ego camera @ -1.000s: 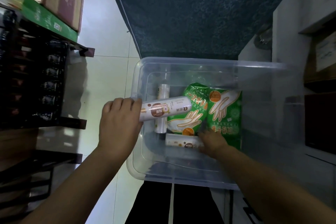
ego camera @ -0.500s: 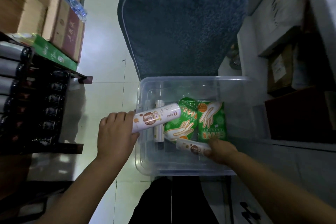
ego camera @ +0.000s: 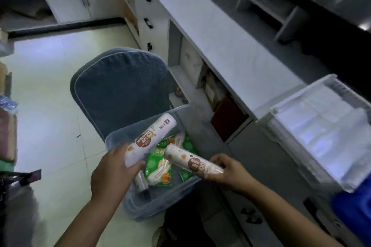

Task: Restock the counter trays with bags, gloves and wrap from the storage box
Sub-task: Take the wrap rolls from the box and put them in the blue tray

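Observation:
My left hand [ego camera: 112,172] grips a white roll of bags with a brown label [ego camera: 150,140], held slanted above the clear storage box [ego camera: 140,208] on the floor. Over the box's right side, my right hand [ego camera: 228,170] holds a second white roll [ego camera: 190,160]. Inside the box lie green glove packets [ego camera: 160,164] and a small clear roll [ego camera: 142,184]. A white counter tray [ego camera: 313,128] with white folded sheets stands at the right on the counter.
A blue-grey chair cushion [ego camera: 120,90] sits just behind the box. The grey counter [ego camera: 220,42] with open shelves and drawers runs along the right. A blue bin [ego camera: 353,214] is at the lower right. Pale tiled floor [ego camera: 46,106] lies to the left.
My right hand has lifted the second roll out of the box. My view has swung up and right, bringing the counter and the white tray into sight.

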`<state>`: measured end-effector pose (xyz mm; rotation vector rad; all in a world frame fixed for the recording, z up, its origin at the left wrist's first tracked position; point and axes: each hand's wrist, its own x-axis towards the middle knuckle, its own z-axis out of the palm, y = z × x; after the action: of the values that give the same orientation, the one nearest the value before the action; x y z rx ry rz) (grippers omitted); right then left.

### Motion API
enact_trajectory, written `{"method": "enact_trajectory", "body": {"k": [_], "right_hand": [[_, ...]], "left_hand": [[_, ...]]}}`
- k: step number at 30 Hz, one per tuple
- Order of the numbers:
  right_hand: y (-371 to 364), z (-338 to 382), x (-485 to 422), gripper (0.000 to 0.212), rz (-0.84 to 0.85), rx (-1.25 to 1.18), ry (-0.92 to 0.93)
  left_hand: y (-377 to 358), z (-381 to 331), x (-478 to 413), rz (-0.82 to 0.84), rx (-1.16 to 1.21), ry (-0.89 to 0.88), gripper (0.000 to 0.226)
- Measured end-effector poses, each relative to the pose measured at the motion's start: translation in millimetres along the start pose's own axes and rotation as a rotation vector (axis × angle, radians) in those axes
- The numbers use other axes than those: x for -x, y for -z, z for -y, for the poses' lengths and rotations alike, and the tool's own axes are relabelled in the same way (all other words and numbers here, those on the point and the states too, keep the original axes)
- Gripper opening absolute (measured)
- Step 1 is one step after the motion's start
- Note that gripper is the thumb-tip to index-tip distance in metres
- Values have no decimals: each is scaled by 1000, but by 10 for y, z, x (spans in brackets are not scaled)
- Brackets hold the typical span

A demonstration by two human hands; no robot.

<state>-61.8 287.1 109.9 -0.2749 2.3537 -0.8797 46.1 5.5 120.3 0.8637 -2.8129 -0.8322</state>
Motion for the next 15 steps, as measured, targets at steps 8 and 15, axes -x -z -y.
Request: {"method": "enact_trajectory", "body": {"k": [8, 15], "right_hand": [[830, -186, 1200, 44, -347, 73, -5], [1472, -996, 2336, 40, -760, 2, -141]], "left_hand": [[-135, -1152, 127, 115, 174, -356, 42], [-433, -2258, 548, 161, 169, -627, 48]]}}
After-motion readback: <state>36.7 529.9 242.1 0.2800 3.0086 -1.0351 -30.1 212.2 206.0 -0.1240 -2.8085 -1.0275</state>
